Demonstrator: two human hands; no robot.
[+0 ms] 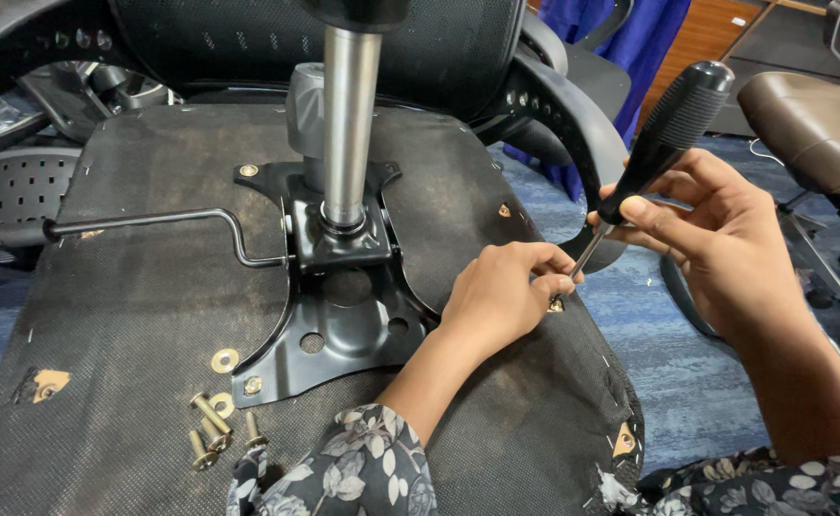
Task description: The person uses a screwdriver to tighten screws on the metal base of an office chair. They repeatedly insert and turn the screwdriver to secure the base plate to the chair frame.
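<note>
- Screwdriver [663, 134], black ribbed handle up, its tip set on a screw [556, 305] near the upturned chair seat's [152, 315] right edge.
- Right hand [716, 229] wraps the handle's lower end; the stiff, grippy tool is best held there.
- Left hand [501, 291] pinches the shaft [587, 254] at the tip.
- Loose brass bolts [212, 428] lie beside the black mounting plate [343, 330].

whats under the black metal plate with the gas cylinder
The black metal plate lies on the fabric-covered underside of the chair seat, bolted at two visible corners. Through its round holes only dark shows. The fabric beneath the plate's middle is covered, so its state cannot be seen.
</note>
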